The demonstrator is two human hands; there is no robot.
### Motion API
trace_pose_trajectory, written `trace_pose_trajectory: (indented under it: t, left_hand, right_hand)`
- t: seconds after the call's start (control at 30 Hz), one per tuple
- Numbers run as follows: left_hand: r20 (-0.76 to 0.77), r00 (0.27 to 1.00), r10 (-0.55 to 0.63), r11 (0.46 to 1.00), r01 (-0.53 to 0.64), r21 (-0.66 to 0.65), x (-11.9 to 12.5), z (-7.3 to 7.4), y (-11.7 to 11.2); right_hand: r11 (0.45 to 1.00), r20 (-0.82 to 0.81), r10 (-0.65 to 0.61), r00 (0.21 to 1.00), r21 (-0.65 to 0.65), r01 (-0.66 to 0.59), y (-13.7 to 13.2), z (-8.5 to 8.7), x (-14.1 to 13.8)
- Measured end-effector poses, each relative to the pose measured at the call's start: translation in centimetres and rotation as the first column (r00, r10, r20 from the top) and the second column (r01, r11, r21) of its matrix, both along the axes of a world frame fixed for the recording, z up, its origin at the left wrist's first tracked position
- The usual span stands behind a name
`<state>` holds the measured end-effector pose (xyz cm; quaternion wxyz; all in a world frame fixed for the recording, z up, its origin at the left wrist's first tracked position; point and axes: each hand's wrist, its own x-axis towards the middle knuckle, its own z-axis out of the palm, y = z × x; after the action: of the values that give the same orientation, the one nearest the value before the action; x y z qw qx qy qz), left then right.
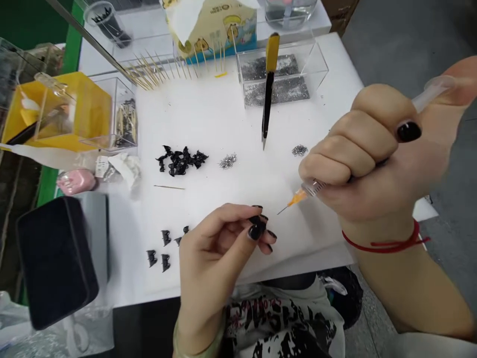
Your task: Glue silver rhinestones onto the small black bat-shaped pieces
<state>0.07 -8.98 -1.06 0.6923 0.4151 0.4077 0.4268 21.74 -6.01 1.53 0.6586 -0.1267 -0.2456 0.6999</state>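
Note:
My left hand (223,238) pinches a small black piece (257,221) between thumb and fingertips, low over the white table (223,114). My right hand (368,149) is closed round a clear syringe (428,94) with an orange hub and a fine needle (292,201). The needle tip points at the pinched piece, a short gap away. A heap of black bat-shaped pieces (181,160) lies mid-table. Several single bat pieces (164,248) lie just left of my left hand.
Two small piles of silver bits (228,160) lie mid-table. A yellow-handled black tool (268,89) rests against a clear box of silver bits (283,74). Wooden sticks (167,69), a tissue box (216,25), a yellow bin (55,109) and a black case (55,258) stand around.

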Motion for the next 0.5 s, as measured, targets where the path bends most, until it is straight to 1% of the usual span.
trace_pose_trajectory:
  t: [0.13,0.23,0.3,0.37,0.43,0.47,0.5]
  left_hand:
    - [-0.101,0.994,-0.044,0.999,0.047,0.024,-0.5,0.2,-0.2]
    - [-0.157,0.987,-0.043,0.998,0.048,0.03,-0.6,0.2,-0.2]
    - [-0.172,0.985,-0.024,0.998,0.033,0.049,-0.5,0.2,-0.2]
    - [-0.174,0.985,0.016,0.998,-0.005,0.067,-0.4,0.2,-0.2]
    - [-0.175,0.982,0.074,0.995,-0.062,0.074,-0.2,0.1,-0.3]
    - [-0.177,0.98,0.094,0.994,-0.082,0.073,-0.2,0.1,-0.3]
    - [-0.187,0.977,0.102,0.994,-0.091,0.066,-0.2,0.1,-0.3]
  right_hand:
    - [0.989,0.094,-0.048,0.994,-0.135,0.06,-0.2,0.3,-0.2]
    - [0.973,0.156,-0.033,0.987,-0.219,0.067,-0.3,0.8,-0.3]
    - [0.962,0.169,-0.027,0.985,-0.265,0.071,-0.4,1.1,-0.3]
    - [0.961,0.206,-0.044,0.978,-0.257,0.097,-0.3,1.3,-0.5]
    - [0.955,0.326,-0.118,0.938,-0.222,0.198,-0.1,1.4,-1.2]
    - [0.942,0.428,-0.134,0.894,-0.226,0.249,0.1,1.4,-1.7]
    - [0.933,0.567,-0.113,0.816,-0.221,0.282,0.2,1.4,-2.2]
